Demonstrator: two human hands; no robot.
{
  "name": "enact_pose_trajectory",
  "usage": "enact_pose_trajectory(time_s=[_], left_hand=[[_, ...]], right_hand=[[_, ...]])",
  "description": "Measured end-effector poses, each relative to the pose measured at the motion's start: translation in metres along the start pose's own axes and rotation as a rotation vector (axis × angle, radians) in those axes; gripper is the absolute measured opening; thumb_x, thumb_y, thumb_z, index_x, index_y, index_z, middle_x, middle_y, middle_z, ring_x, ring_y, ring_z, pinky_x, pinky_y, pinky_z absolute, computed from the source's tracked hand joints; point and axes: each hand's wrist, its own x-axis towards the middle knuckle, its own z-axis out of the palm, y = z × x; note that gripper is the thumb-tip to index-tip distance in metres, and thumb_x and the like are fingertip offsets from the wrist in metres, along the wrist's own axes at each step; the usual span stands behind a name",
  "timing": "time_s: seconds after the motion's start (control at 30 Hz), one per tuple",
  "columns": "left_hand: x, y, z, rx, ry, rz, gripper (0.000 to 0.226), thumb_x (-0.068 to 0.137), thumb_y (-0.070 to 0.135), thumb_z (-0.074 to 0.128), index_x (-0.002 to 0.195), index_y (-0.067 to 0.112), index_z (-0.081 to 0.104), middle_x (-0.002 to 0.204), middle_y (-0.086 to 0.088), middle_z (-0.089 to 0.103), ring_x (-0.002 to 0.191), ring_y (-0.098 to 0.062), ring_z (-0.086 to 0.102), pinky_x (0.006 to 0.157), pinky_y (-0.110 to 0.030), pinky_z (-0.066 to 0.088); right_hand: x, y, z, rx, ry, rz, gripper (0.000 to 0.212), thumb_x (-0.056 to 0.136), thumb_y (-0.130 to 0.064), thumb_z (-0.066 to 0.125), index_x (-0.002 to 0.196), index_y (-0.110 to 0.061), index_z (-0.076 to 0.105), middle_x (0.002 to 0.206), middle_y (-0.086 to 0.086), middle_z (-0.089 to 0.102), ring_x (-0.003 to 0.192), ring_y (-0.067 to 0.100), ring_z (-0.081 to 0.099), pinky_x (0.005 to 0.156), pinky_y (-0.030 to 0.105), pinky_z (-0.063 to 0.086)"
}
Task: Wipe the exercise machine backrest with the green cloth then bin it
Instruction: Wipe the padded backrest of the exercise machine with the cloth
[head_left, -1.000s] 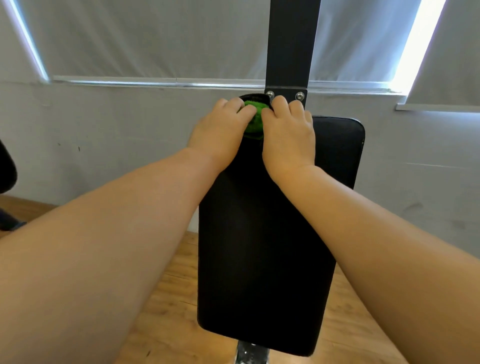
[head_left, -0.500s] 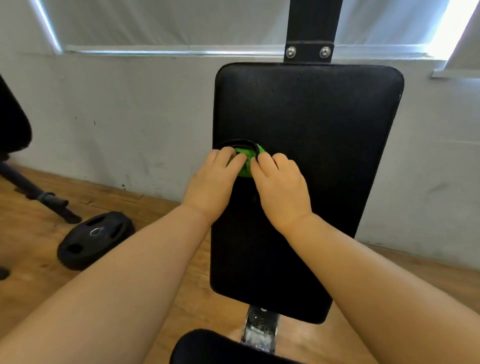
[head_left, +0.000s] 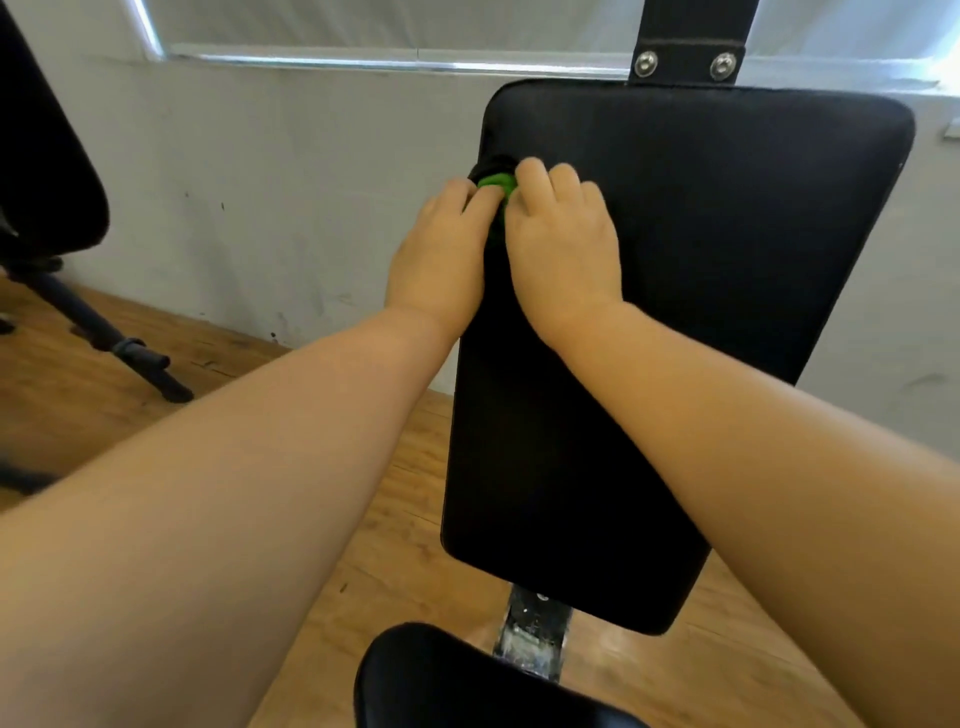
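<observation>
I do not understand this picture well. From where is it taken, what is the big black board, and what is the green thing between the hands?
The picture comes from a camera worn on a person's head, looking forward and down, so you see that person's own two bare arms reaching away from you. There is no robot here.

The big black board is the padded backrest of an exercise machine. It hangs on a dark post with two bolts at the top, in front of a grey wall. Below it is a metal bar, and the black seat shows at the bottom edge.

The left hand and right hand lie side by side near the upper left edge of the backrest. Together they press a small bunched green cloth against the pad; only a little of it shows between the fingertips.

No bin is visible.
</observation>
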Motion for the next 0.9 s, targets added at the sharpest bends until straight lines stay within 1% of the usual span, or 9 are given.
enact_pose_trajectory(time_s=[0.1,0.23,0.33,0.43,0.5,0.6,0.67,0.8,0.9], left_hand=[[-0.012,-0.003,0.005,-0.014,-0.049,-0.015,0.044,0.083,-0.001,0.045,0.126,0.011,0.047,0.122,-0.012,0.048,0.106,-0.029,0.047,0.075,-0.042,0.046],[-0.048,-0.014,0.025,-0.058,-0.093,-0.052,0.045,0.085,-0.003,0.046,0.127,0.012,0.046,0.122,-0.010,0.048,0.103,-0.026,0.049,0.071,-0.033,0.041],[-0.073,-0.019,0.041,-0.113,-0.096,-0.089,0.046,0.084,-0.005,0.047,0.127,0.011,0.047,0.120,-0.011,0.049,0.102,-0.027,0.050,0.074,-0.034,0.042],[-0.088,-0.022,0.051,-0.140,-0.074,-0.118,0.046,0.083,-0.006,0.047,0.126,0.011,0.049,0.119,-0.012,0.050,0.103,-0.028,0.050,0.075,-0.036,0.043],[-0.095,-0.022,0.056,-0.147,-0.064,-0.141,0.045,0.084,-0.005,0.047,0.126,0.011,0.049,0.119,-0.012,0.050,0.102,-0.027,0.050,0.072,-0.033,0.041],[-0.105,-0.022,0.059,-0.161,-0.061,-0.149,0.045,0.084,-0.006,0.047,0.126,0.010,0.050,0.118,-0.013,0.051,0.101,-0.027,0.051,0.073,-0.036,0.045],[-0.111,-0.024,0.061,-0.157,-0.078,-0.145,0.044,0.083,-0.006,0.049,0.124,0.009,0.050,0.117,-0.013,0.052,0.099,-0.027,0.052,0.073,-0.037,0.047],[-0.127,-0.025,0.067,-0.135,-0.138,-0.152,0.043,0.081,-0.008,0.051,0.121,0.008,0.051,0.115,-0.013,0.051,0.097,-0.026,0.051,0.069,-0.030,0.039],[-0.140,-0.026,0.072,-0.127,-0.177,-0.158,0.039,0.080,-0.009,0.052,0.115,0.007,0.053,0.112,-0.013,0.052,0.097,-0.027,0.051,0.069,-0.032,0.040]], right_hand=[[-0.021,-0.008,0.010,0.087,0.049,0.008,0.031,0.078,-0.004,0.037,0.074,-0.005,0.067,0.085,0.008,0.065,0.063,0.022,0.056,0.054,0.029,0.041],[-0.057,-0.023,0.016,0.105,-0.019,-0.013,0.025,0.080,-0.002,0.042,0.083,-0.004,0.067,0.089,0.009,0.064,0.068,0.022,0.055,0.057,0.028,0.041],[-0.081,-0.034,0.021,0.114,-0.050,-0.016,0.020,0.079,-0.001,0.047,0.082,-0.004,0.066,0.088,0.008,0.063,0.067,0.021,0.054,0.056,0.027,0.040],[-0.097,-0.042,0.026,0.097,-0.043,-0.014,0.028,0.080,-0.001,0.040,0.082,-0.006,0.067,0.087,0.006,0.064,0.066,0.019,0.053,0.056,0.026,0.038],[-0.104,-0.046,0.027,0.109,-0.039,-0.005,0.028,0.081,-0.001,0.040,0.081,-0.006,0.068,0.086,0.006,0.064,0.065,0.019,0.053,0.055,0.026,0.037],[-0.112,-0.051,0.027,0.144,-0.042,0.007,0.027,0.082,0.000,0.041,0.080,-0.005,0.067,0.085,0.007,0.064,0.064,0.020,0.053,0.054,0.027,0.038],[-0.119,-0.053,0.027,0.171,-0.059,-0.002,0.026,0.082,0.000,0.041,0.082,-0.004,0.066,0.087,0.009,0.064,0.065,0.022,0.053,0.055,0.028,0.039],[-0.136,-0.059,0.026,0.198,-0.105,-0.023,0.029,0.081,0.000,0.038,0.082,-0.003,0.067,0.090,0.011,0.065,0.066,0.023,0.054,0.056,0.030,0.042],[-0.151,-0.064,0.027,0.215,-0.161,-0.034,0.027,0.082,0.000,0.040,0.084,-0.003,0.068,0.093,0.011,0.065,0.067,0.023,0.055,0.058,0.030,0.044]])
